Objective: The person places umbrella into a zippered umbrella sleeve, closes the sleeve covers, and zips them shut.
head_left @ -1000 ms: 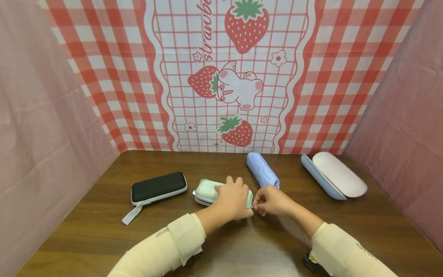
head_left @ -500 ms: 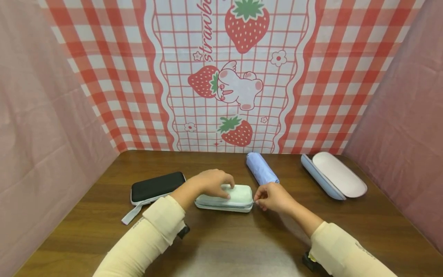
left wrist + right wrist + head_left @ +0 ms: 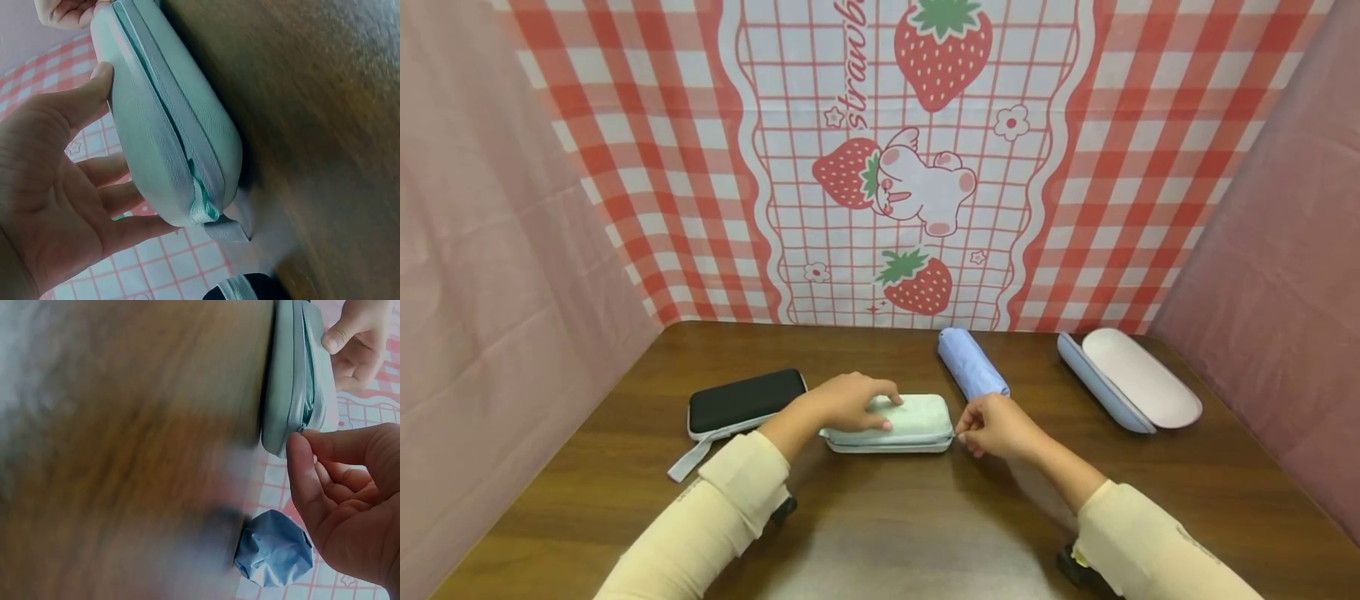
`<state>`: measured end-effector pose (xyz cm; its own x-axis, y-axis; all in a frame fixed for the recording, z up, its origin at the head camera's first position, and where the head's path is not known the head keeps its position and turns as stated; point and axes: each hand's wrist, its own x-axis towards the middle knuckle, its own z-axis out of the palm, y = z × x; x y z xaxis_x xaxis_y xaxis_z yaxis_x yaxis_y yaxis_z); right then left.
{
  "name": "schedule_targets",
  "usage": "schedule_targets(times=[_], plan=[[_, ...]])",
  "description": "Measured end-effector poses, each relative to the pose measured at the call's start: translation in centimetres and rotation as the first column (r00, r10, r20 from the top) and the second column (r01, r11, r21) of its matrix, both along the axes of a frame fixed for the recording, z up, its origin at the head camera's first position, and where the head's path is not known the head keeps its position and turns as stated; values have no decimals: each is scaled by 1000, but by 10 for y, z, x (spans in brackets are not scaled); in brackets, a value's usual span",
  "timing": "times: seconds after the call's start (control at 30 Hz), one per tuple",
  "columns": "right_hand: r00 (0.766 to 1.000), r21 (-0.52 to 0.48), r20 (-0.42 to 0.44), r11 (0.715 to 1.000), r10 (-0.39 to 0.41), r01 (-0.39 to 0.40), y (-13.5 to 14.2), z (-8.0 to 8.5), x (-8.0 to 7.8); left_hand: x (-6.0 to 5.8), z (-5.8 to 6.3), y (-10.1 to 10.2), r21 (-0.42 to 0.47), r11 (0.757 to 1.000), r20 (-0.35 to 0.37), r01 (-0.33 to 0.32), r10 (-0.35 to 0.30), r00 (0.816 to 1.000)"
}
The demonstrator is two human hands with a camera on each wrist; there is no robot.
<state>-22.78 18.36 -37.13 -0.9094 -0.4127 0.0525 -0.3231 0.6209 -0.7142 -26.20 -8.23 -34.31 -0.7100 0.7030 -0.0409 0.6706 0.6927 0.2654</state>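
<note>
A pale green zip case (image 3: 917, 417) lies on the wooden table in front of me. Its zipper is parted along the near side, with a narrow gap showing in both wrist views. My left hand (image 3: 850, 402) rests on the left part of the lid, its thumb and fingers spread and fairly straight. At the case's right end, my right hand (image 3: 996, 425) pinches the zipper pull (image 3: 302, 429) between thumb and index finger. The pull is mostly hidden by the fingertips. A small fabric loop (image 3: 226, 230) sticks out from the case's left end.
A black case (image 3: 745, 402) with a grey strap (image 3: 691, 460) lies left, partly behind my left forearm. A folded blue umbrella (image 3: 972, 364) sits just beyond my right hand. Far right stands an open blue glasses case (image 3: 1131, 383). A checked cloth backs the table.
My left hand has let go of the case's right part and moved left onto the lid. The case has turned slightly. My right hand stays at the right end, pinching the zipper pull.
</note>
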Motion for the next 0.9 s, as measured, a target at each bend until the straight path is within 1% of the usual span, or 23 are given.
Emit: schedule_targets(times=[0.07,0.17,0.3,0.37,0.47,0.53,0.6,0.67,0.73,0.77,0.83,0.9], plan=[[1000,-25,29,1000,-2,3,-1,1,2,2,-1,2,-15,1000,-21,-23,22,1000],[999,-57,47,998,2,0,-3,1,4,4,-3,4,-36,998,-61,-51,48,997],[999,-67,34,998,-10,12,-8,1,5,7,-5,6,-41,995,-109,-90,85,990],[999,-65,23,997,-32,33,-11,1,4,8,-6,7,-30,992,-117,-121,117,986],[997,-57,-1,996,-71,71,-13,0,1,8,-8,9,-20,984,-116,-179,176,978],[994,-48,-34,994,-100,98,-15,-1,-4,7,-8,11,-9,976,-107,-218,216,970],[988,-25,-83,991,-130,128,-16,-2,-10,6,-7,13,-8,967,-100,-255,253,962],[979,-5,-131,988,-155,156,-17,-4,-16,4,-5,14,-7,961,-83,-275,274,958],[968,25,-195,986,-158,166,-18,-5,-21,2,-1,13,-16,962,-47,-273,272,961],[961,46,-231,985,-151,166,-19,-6,-24,1,1,11,-18,966,-26,-260,259,966],[948,72,-289,984,-135,162,-20,-7,-27,-1,7,6,-13,975,35,-220,220,975],[931,98,-342,981,-127,170,-21,-6,-29,-3,12,1,-8,987,96,-161,161,982]])
